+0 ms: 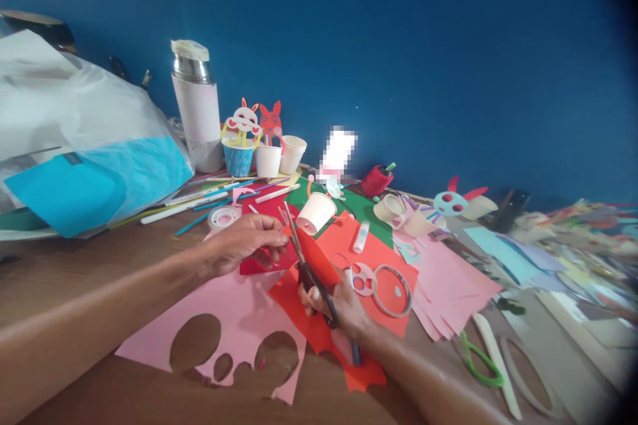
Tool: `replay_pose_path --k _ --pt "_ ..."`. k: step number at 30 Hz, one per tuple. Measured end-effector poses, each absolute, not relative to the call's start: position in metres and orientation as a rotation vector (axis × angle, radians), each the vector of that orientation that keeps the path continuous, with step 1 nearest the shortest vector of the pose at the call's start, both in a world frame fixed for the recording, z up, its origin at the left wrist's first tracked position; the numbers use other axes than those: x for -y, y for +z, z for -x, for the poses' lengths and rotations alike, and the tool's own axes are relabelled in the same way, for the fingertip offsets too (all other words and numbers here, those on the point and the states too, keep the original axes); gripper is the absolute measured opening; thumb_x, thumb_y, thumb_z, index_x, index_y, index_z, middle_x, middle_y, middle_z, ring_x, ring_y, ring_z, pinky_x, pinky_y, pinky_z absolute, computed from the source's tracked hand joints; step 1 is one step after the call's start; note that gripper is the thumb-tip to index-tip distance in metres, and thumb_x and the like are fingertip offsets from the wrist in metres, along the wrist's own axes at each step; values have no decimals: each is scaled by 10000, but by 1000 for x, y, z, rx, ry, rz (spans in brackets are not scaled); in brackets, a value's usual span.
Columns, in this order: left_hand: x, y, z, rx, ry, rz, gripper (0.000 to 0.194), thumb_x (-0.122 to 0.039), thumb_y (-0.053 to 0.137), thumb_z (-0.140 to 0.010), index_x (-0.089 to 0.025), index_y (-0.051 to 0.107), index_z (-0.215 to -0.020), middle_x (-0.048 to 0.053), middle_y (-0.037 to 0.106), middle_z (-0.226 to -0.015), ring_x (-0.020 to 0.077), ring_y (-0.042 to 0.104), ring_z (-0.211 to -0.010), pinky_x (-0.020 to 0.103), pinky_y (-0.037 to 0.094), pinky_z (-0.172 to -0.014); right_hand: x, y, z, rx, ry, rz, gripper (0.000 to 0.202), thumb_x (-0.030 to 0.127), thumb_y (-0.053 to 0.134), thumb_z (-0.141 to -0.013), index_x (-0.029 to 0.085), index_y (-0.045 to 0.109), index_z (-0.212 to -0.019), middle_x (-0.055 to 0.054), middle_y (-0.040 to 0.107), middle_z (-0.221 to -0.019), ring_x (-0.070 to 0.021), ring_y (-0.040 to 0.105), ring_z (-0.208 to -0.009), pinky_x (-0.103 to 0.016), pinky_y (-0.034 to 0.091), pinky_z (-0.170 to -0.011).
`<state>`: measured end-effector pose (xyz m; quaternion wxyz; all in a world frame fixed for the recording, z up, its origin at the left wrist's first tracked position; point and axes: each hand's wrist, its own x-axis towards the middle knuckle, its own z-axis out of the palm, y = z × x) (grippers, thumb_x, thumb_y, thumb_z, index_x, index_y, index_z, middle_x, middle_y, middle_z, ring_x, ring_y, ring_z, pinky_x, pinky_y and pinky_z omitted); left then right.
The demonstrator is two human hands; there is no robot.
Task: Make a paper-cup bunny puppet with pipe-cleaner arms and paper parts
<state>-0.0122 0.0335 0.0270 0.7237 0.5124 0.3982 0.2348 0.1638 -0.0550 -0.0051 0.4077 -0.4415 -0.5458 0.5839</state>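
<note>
Near the middle, my right hand (336,305) is closed round the black handles of a pair of scissors (310,272), whose blades point up and to the left. A piece of orange paper (319,257) lies against the blades, just above that hand. My left hand (256,239) pinches a small orange bit of paper beside the blade tips. Under the hands are a pink sheet with round holes (239,305), a dark red sheet (259,264) and larger orange sheets (389,255). A white paper cup (316,212) lies tilted just beyond the scissors.
A plastic bag (100,106) and a white flask (198,113) stand at the left. Cups with paper animal faces line the blue wall (423,66). To the right are a tape roll (392,291), a glue stick (361,237), pink sheets (448,279) and green scissors (481,362).
</note>
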Motion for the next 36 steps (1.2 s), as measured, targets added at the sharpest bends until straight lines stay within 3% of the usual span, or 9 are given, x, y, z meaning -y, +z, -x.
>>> replay_pose_path --k 13,19,25,36 --pt "-30 25 8 -899 510 -1064 124 -223 597 -646 -163 500 -599 -33 566 -565 88 527 -476 224 420 -490 56 -11 -166 1445 1443 1088 423 601 545 -694 204 504 -556 -23 503 -586 -130 458 -517 -283 393 -489" --pt "-29 24 8 -899 510 -1045 127 -215 604 -639 -157 498 -597 -26 586 -585 83 526 -469 225 432 -492 55 -12 -164 1372 1449 1081 456 617 603 -625 188 490 -520 -8 486 -538 -105 435 -483 -250 408 -454" --pt "-29 24 9 -887 503 -1047 127 -221 607 -647 -151 514 -597 -21 589 -575 78 521 -463 222 435 -497 54 -9 -162 1368 1418 1083 411 597 593 -652 192 532 -623 8 470 -518 -94 423 -440 -240 401 -418" --pt "-32 24 9 -903 470 -1006 128 -220 610 -651 -147 513 -609 -11 597 -569 84 516 -442 231 430 -476 56 -19 -168 1400 1442 1156 461 605 561 -677 164 480 -567 14 455 -514 -79 427 -430 -216 324 -397"
